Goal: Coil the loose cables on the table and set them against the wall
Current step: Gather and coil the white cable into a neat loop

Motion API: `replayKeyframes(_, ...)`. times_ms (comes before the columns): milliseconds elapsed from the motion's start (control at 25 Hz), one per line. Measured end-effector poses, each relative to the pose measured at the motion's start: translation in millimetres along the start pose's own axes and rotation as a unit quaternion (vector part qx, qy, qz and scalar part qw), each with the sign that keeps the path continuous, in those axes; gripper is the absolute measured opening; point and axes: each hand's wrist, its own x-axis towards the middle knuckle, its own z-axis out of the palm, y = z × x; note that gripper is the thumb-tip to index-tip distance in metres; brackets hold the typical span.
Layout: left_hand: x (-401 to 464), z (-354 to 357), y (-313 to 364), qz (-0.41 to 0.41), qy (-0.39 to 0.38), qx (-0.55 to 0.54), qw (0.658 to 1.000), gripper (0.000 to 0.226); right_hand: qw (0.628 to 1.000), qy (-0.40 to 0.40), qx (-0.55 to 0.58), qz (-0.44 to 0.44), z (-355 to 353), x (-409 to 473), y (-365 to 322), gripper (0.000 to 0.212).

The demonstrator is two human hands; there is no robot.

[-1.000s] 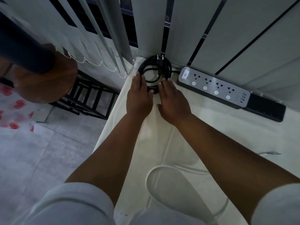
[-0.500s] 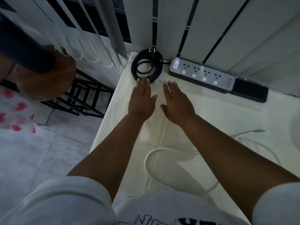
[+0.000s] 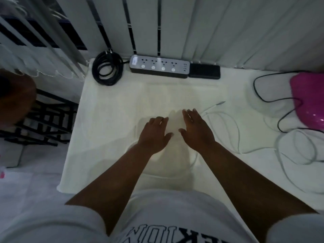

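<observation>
Both hands hover palm-down over the middle of a cream tabletop (image 3: 108,109), the left hand (image 3: 154,135) and right hand (image 3: 197,132) side by side, fingers loosely spread, each grip apart and holding nothing. A coiled black cable (image 3: 107,70) lies at the far left corner against the wall, just beside a power strip (image 3: 159,66). Loose white cable (image 3: 233,130) sprawls to the right of the hands, near a thin black wire (image 3: 273,100) and a pink object (image 3: 308,100).

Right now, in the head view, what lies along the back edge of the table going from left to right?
Coiled black cable → power strip → flat black box touching the strip's right end → farther right and somewhat nearer, a loose thin black cable → pink object at the frame edge.
</observation>
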Motion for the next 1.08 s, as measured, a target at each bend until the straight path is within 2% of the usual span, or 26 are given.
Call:
replayKeyframes(120, -11, 20, 26, 0.018, -0.020, 0.030, 0.999, 0.049, 1.000, -0.002, -0.013, 0.004, 6, -36, 29, 0.058)
replayKeyframes(200, -16, 29, 34, -0.015, -0.014, 0.028, 0.999, 0.029, 0.999, -0.017, -0.034, 0.008, 9, -55, 44, 0.044)
replayKeyframes(280, -20, 33, 38, -0.058, -0.009, -0.012, 0.998, 0.018, 0.998, -0.034, -0.046, 0.025, 14, -72, 57, 0.033)
replayKeyframes(480, -26, 33, 40, -0.069, -0.014, -0.116, 0.991, 0.015, 0.987, -0.064, 0.089, 0.120, 29, -87, 60, 0.034)
replayKeyframes(640, -33, 30, 49, -0.122, -0.020, -0.203, 0.971, 0.013, 0.983, -0.071, 0.063, 0.154, 37, -83, 48, 0.021)
replayKeyframes(760, -34, 24, 47, -0.164, 0.007, -0.207, 0.964, 0.012, 0.977, -0.047, 0.086, 0.191, 31, -79, 44, 0.013)
replayKeyframes(840, -35, 18, 43, -0.199, 0.036, -0.223, 0.954, 0.010, 0.943, 0.008, 0.239, 0.233, 19, -76, 41, 0.008)
replayKeyframes(960, -31, 6, 44, -0.182, 0.069, -0.199, 0.960, 0.016, 0.809, 0.047, 0.526, 0.257, -4, -72, 29, 0.014)
replayKeyframes(1000, -28, 1, 48, -0.180, 0.072, -0.208, 0.959, 0.020, 0.786, 0.036, 0.569, 0.238, -12, -71, 26, 0.014)
replayKeyframes(1040, -24, -6, 54, -0.198, 0.074, -0.268, 0.940, 0.023, 0.775, 0.011, 0.596, 0.209, -20, -71, 22, 0.014)
replayKeyframes(1080, -19, -17, 63, -0.236, 0.068, -0.393, 0.886, 0.027, 0.767, -0.020, 0.616, 0.177, -27, -73, 18, 0.013)
